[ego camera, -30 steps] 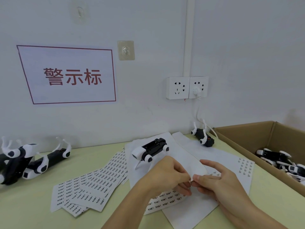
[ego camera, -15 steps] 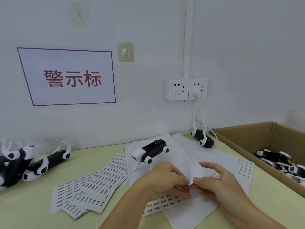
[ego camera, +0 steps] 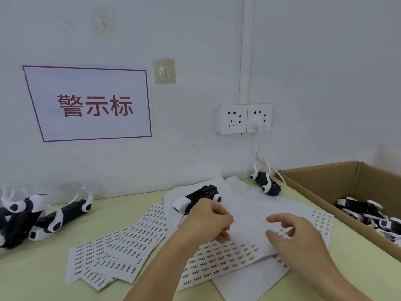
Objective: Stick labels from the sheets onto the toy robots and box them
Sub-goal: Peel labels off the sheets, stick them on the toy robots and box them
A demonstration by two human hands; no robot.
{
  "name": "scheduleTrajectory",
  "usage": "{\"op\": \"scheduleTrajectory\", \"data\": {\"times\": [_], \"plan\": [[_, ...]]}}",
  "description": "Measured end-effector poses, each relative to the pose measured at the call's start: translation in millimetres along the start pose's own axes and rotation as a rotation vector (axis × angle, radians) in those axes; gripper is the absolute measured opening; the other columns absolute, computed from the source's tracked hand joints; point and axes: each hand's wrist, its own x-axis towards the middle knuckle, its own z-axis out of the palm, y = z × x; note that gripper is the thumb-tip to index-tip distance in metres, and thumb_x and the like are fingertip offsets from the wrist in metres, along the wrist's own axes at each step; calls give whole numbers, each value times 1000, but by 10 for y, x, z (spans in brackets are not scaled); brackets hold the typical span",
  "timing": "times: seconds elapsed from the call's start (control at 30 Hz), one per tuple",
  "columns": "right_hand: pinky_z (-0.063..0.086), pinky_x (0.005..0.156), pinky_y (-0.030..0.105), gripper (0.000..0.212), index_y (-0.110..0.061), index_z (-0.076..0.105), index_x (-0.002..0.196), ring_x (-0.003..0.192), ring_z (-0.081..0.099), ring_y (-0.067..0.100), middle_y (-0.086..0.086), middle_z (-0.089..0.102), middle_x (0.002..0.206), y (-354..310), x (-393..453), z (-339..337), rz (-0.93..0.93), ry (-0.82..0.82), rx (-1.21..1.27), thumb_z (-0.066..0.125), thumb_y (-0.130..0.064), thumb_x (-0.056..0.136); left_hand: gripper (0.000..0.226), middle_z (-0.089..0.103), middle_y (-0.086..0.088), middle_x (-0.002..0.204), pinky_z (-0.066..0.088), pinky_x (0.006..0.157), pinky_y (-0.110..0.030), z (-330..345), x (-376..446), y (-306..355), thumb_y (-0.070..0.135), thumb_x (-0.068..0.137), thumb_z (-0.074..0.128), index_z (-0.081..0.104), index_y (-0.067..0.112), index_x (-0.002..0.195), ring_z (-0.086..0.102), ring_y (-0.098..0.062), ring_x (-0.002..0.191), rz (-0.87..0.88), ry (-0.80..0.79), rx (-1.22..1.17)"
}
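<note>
A black and white toy robot (ego camera: 196, 198) lies on white backing paper (ego camera: 249, 203) at the middle of the table. My left hand (ego camera: 208, 222) is just in front of it, its fingers curled and thumb and forefinger pinched together on a small label that barely shows. My right hand (ego camera: 297, 237) hovers with relaxed, spread fingers over the label sheet (ego camera: 227, 257), which lies flat. A cardboard box (ego camera: 321, 177) at the right holds several toy robots (ego camera: 368, 213).
More label sheets (ego camera: 121, 246) are fanned out left of centre. Toy robots (ego camera: 65, 216) lie at the far left by the wall. Another robot (ego camera: 265, 183) sits at the back beside the box, under a wall socket (ego camera: 244, 118) with a white cable.
Both hands were pinching the sheet's raised edge together. Now they have parted: the right hand let go and the sheet dropped flat, and the left hand pulled back toward the middle robot.
</note>
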Motion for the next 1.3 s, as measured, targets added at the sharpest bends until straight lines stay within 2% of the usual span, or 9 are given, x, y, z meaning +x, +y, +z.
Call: {"op": "scheduleTrajectory", "data": {"times": [0.1, 0.17, 0.3, 0.6, 0.73, 0.9, 1.07, 1.2, 1.3], "plan": [[41, 53, 13, 21, -29, 79, 90, 55, 55, 2, -7, 68, 70, -51, -3, 18, 6, -146, 222, 66, -13, 92, 6, 67, -2, 70, 55, 53, -20, 137, -18, 0, 12, 88, 63, 66, 10, 83, 67, -10, 51, 74, 111, 190], [40, 48, 22, 25, -21, 82, 92, 50, 49, 10, -1, 59, 57, -95, -27, 55, 89, -285, 386, 62, -6, 95, 4, 67, 1, 71, 56, 53, -24, 257, -32, -11, 16, 87, 64, 65, 14, 85, 68, -13, 55, 141, 167, 302], [37, 46, 26, 24, -11, 79, 100, 51, 44, 13, 6, 47, 58, -91, -29, 115, 184, -336, 531, 59, 1, 94, 6, 58, 7, 79, 44, 50, -17, 424, -54, -35, 18, 88, 60, 61, 20, 83, 55, -4, 58, 258, 277, 457], [34, 45, 27, 20, -2, 77, 101, 51, 43, 13, 6, 49, 65, -99, 0, 83, 256, -326, 673, 59, 1, 93, 10, 63, 3, 90, 53, 66, -27, 506, -78, -15, 20, 92, 57, 67, 19, 90, 60, -11, 77, 363, 321, 522], [34, 46, 27, 20, -4, 78, 99, 51, 44, 13, 8, 54, 68, -98, 7, 84, 238, -297, 714, 59, 1, 92, 17, 63, 8, 101, 49, 73, -26, 533, -88, -32, 31, 95, 56, 69, 23, 102, 57, -10, 84, 416, 261, 589], [33, 50, 30, 24, -10, 81, 94, 53, 44, 14, 5, 53, 69, -55, 47, 58, 237, -224, 708, 58, -4, 95, 24, 55, 9, 94, 38, 65, -12, 527, -62, -50, 27, 94, 50, 68, 26, 109, 51, -5, 76, 468, 56, 519], [38, 49, 29, 17, -9, 78, 93, 54, 48, 14, 4, 54, 67, -29, 89, 20, 247, -143, 712, 62, -6, 95, 26, 53, 16, 105, 33, 79, -4, 216, 33, 21, 24, 94, 58, 66, 29, 119, 43, 3, 99, 501, 355, 474], [40, 48, 28, 13, -8, 76, 92, 58, 52, 16, 6, 57, 70, -39, 76, -3, 202, -206, 694, 63, -7, 94, 35, 55, 12, 130, 29, 107, -25, -205, 97, 3, 29, 93, 63, 61, 25, 128, 41, -6, 124, 385, 612, 637], [40, 47, 27, 16, -10, 78, 85, 59, 54, 16, 6, 59, 70, -44, 64, 21, 171, -251, 668, 64, -7, 93, 46, 60, 6, 119, 48, 92, -35, -337, 75, -81, 38, 92, 63, 53, 22, 135, 58, -17, 100, 129, 491, 688]]}}
